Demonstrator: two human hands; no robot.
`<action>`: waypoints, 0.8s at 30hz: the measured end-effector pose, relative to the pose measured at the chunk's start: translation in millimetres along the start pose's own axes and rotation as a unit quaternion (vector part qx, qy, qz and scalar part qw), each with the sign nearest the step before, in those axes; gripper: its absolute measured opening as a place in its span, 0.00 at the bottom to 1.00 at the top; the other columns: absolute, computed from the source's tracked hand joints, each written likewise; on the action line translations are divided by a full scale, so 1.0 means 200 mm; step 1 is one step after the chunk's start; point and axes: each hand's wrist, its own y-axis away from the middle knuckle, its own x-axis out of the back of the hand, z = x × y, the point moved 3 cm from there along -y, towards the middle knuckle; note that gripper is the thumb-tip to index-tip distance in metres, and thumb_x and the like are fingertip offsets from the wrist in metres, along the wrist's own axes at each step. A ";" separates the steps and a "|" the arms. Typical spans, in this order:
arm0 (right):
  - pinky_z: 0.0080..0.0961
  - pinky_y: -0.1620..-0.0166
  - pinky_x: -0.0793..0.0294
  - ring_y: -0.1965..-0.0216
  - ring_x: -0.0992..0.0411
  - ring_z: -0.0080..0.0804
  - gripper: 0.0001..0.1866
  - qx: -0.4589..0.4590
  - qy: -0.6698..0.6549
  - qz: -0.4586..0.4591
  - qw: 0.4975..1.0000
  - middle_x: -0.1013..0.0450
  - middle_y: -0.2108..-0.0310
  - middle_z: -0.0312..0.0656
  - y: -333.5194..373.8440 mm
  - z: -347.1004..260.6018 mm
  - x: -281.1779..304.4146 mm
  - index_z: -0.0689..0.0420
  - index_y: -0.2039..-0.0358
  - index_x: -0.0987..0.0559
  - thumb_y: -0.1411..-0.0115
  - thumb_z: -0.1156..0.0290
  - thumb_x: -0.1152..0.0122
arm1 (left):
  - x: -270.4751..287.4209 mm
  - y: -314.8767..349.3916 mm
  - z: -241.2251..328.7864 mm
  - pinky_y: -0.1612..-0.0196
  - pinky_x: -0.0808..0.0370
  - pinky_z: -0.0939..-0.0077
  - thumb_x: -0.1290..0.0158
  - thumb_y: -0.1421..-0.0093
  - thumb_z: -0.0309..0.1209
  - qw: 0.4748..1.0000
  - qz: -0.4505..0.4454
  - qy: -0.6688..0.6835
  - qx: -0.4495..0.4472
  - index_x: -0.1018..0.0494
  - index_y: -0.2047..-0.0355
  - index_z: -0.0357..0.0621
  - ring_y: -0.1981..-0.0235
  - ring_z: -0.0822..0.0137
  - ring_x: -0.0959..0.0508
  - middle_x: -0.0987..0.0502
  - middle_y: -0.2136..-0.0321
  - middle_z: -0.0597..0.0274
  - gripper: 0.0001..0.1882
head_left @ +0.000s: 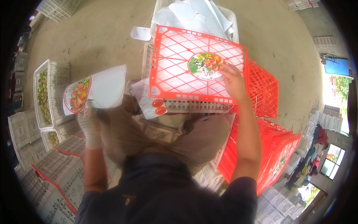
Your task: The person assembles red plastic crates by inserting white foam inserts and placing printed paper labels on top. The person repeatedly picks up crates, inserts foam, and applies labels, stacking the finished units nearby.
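A red lattice crate lid [164, 91] with a white backing lies in front of me across a pale crate. On its face is an oval fruit sticker [199, 69], flat or nearly so. My right hand [234, 81], bare, is at the sticker's right edge, fingers bent together over it; whether the edge is pinched or pressed is hard to see. Off to the left, my gloved left hand [88, 121] grips the lower edge of a curled sticker sheet [106, 87], which carries a printed fruit oval and a bare oval outline.
Used backing sheets [194, 15] fill a white bin beyond the lid. Red lids [257, 153] lean stacked at my right, beside a red lattice panel [263, 89]. White crates of green fruit [44, 95] stand left. A sheet with small red stickers [151, 108] lies near my knees.
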 end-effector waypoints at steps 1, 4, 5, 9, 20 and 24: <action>0.40 0.39 0.29 0.40 0.32 0.48 0.18 0.031 0.061 -0.028 0.997 0.28 0.41 0.40 -0.01 -0.04 -0.02 0.52 0.51 0.17 0.42 0.80 0.40 | 0.01 0.00 0.01 0.45 0.29 0.61 0.44 0.40 0.25 0.997 -0.001 -0.062 -0.041 0.30 0.43 0.34 0.55 0.54 0.19 0.18 0.58 0.48 0.24; 0.47 0.35 0.36 0.36 0.39 0.57 0.19 -0.038 0.091 -0.043 0.994 0.32 0.38 0.41 0.03 -0.13 -0.02 0.49 0.52 0.17 0.44 0.79 0.40 | 0.03 0.00 0.03 0.46 0.28 0.61 0.43 0.39 0.25 0.987 0.005 -0.126 -0.103 0.28 0.45 0.33 0.56 0.53 0.19 0.18 0.58 0.48 0.22; 0.48 0.34 0.39 0.35 0.41 0.59 0.19 -0.034 0.119 -0.038 0.992 0.36 0.35 0.47 0.04 -0.13 -0.05 0.50 0.48 0.19 0.41 0.75 0.40 | 0.03 0.01 0.04 0.47 0.28 0.61 0.43 0.40 0.25 0.986 0.004 -0.127 -0.106 0.28 0.45 0.33 0.57 0.53 0.19 0.18 0.59 0.48 0.21; 0.57 0.33 0.45 0.33 0.46 0.65 0.27 -0.132 0.084 0.079 0.985 0.39 0.34 0.56 -0.13 -0.30 -0.26 0.52 0.38 0.28 0.36 0.58 0.43 | 0.01 -0.01 0.02 0.51 0.26 0.61 0.42 0.40 0.25 0.997 -0.040 -0.069 -0.007 0.28 0.47 0.33 0.60 0.51 0.20 0.18 0.62 0.50 0.20; 0.70 0.32 0.61 0.29 0.59 0.72 0.40 -0.323 0.131 0.010 0.937 0.52 0.29 0.59 -0.30 -0.47 -0.49 0.52 0.32 0.36 0.37 0.40 0.49 | 0.00 0.00 0.16 0.74 0.35 0.64 0.54 0.39 0.21 0.992 0.072 0.044 -0.091 0.30 0.70 0.40 0.77 0.58 0.30 0.31 0.79 0.58 0.04; 0.68 0.33 0.55 0.31 0.55 0.71 0.37 -0.282 0.066 0.120 0.949 0.50 0.30 0.60 -0.20 -0.38 -0.43 0.57 0.36 0.32 0.36 0.44 0.46 | 0.06 0.02 0.22 0.62 0.26 0.59 0.46 0.42 0.18 0.978 0.103 -0.027 -0.182 0.28 0.54 0.36 0.69 0.47 0.23 0.23 0.68 0.47 0.14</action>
